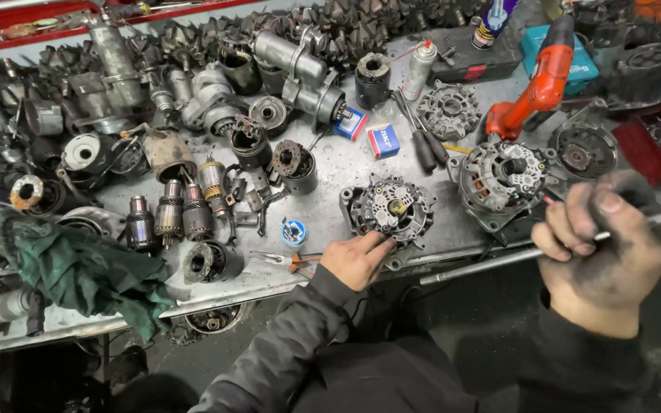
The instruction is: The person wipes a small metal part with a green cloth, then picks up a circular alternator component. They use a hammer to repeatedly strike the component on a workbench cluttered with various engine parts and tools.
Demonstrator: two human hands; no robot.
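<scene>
My left hand (357, 258) rests on the near edge of an alternator housing (389, 208) that lies flat on the metal workbench (330, 164). Its fingers curl against the part's rim. My right hand (602, 248), dirty with grease, is raised near the bench's front edge and grips a long thin metal rod (499, 260) that runs from lower left to upper right. A second alternator (500, 176) sits just beyond the rod, to the right of the first one.
Starter motors, armatures (185, 210) and housings crowd the bench's left and back. A red cordless drill (533, 88), spray cans (419, 69), screwdrivers (422, 141), small boxes (382, 141) and orange-handled pliers (292, 260) lie around. A green rag (86, 271) hangs at the left front edge.
</scene>
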